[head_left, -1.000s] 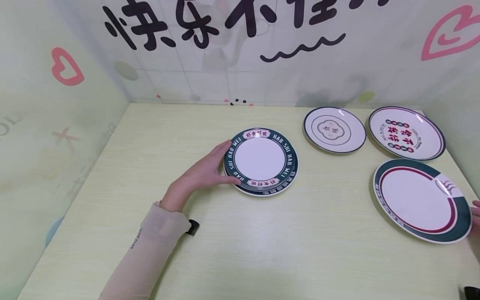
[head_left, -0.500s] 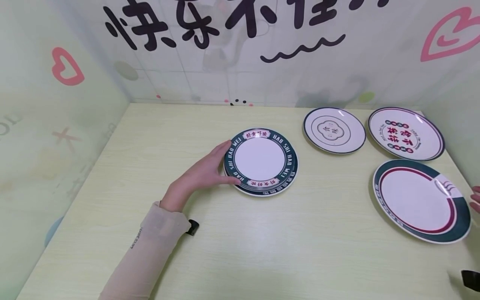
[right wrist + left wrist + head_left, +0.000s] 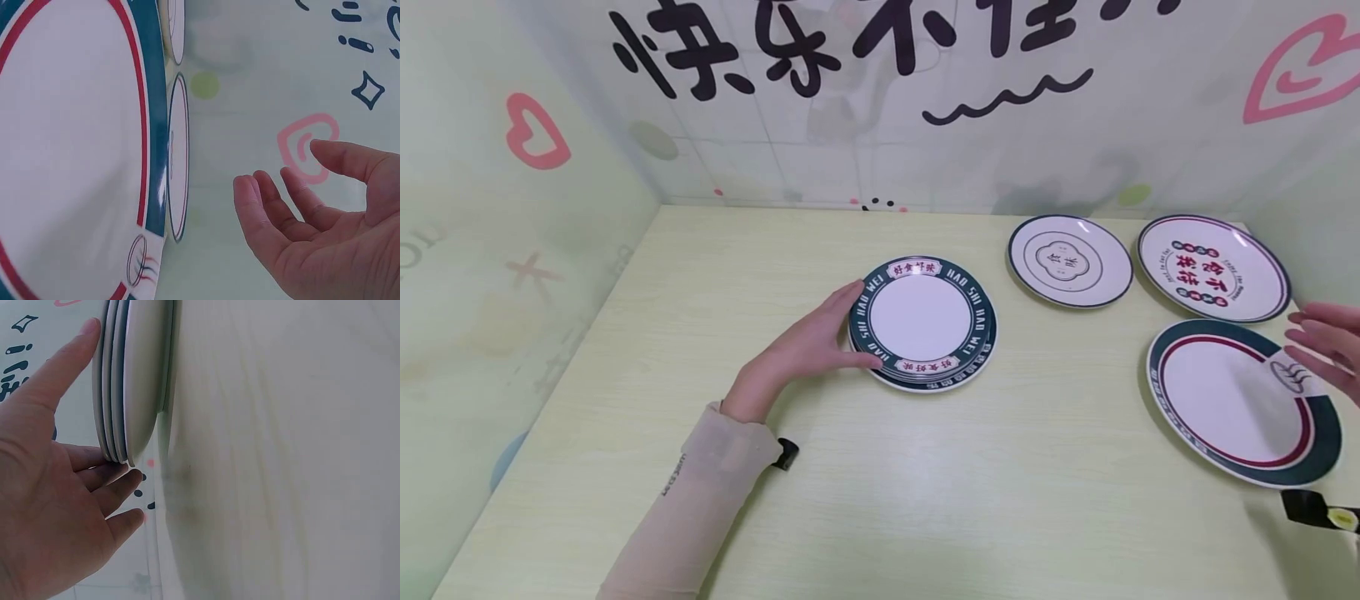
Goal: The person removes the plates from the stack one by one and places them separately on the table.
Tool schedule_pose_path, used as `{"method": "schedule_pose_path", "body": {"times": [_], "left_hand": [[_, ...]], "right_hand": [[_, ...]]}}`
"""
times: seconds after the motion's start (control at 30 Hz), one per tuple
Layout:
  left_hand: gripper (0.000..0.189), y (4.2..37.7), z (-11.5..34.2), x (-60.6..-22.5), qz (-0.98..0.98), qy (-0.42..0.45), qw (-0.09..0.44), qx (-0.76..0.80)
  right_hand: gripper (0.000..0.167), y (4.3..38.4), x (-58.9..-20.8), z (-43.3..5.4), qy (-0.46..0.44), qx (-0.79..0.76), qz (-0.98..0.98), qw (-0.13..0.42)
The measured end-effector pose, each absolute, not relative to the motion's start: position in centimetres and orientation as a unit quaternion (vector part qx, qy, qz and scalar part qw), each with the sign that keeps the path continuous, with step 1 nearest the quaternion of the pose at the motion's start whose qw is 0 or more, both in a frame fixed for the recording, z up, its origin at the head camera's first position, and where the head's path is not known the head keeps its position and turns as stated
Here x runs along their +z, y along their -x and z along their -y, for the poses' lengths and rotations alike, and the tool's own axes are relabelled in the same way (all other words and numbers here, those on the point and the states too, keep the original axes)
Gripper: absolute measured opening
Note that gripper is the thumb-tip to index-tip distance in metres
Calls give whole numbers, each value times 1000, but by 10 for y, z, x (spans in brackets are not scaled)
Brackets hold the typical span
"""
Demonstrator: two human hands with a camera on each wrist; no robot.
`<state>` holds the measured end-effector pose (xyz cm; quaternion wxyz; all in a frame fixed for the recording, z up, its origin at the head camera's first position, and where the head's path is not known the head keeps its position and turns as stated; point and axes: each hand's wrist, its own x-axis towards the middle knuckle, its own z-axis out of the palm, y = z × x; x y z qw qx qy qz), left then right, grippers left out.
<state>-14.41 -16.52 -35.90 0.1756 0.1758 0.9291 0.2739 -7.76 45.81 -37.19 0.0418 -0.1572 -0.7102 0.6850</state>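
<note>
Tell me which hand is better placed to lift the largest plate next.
Probably the right hand: it holds nothing and hangs close by the right edge of the largest plate. The left hand is farther off, touching the plate stack.

Pale wood-grain table (image 3: 985,500); black characters (image 3: 906,46), wavy line (image 3: 1010,97) on back wall (image 3: 820,171); pink heart (image 3: 552,133) on left wall (image 3: 460,333).

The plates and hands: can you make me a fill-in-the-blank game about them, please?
1. The left hand touches the stack of plates, while the right hand holds ____.
2. Besides the stack, exactly ____ other plates lie on the table.
3. Around the rim of the top plate, the big letters say HAO SHI HAO ____.

Missing words: nothing; three; WEI.
</note>
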Motion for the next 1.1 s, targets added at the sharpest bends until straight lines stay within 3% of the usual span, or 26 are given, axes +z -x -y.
{"method": "schedule_pose_path", "body": {"times": [0.2, 0.37, 0.6, 0.9, 1.1], "left_hand": [[122, 145, 165, -356, -929, -178, 172, 275], [122, 147, 165, -354, -928, -182, 169, 278], [125, 148, 166, -356, -921, -188, 171, 294], [124, 144, 163, -356, -919, -177, 179, 304], [124, 140, 163, -361, -919, -166, 185, 305]], "right_hand": [[23, 89, -322, -381, 167, 667, 726, 28], [32, 97, -301, -349, 141, 682, 717, -4], [21, 117, -291, -313, 56, 694, 717, -39], [23, 134, -299, -254, 9, 637, 765, -90], [43, 143, -317, -213, -27, 586, 799, -134]]}}
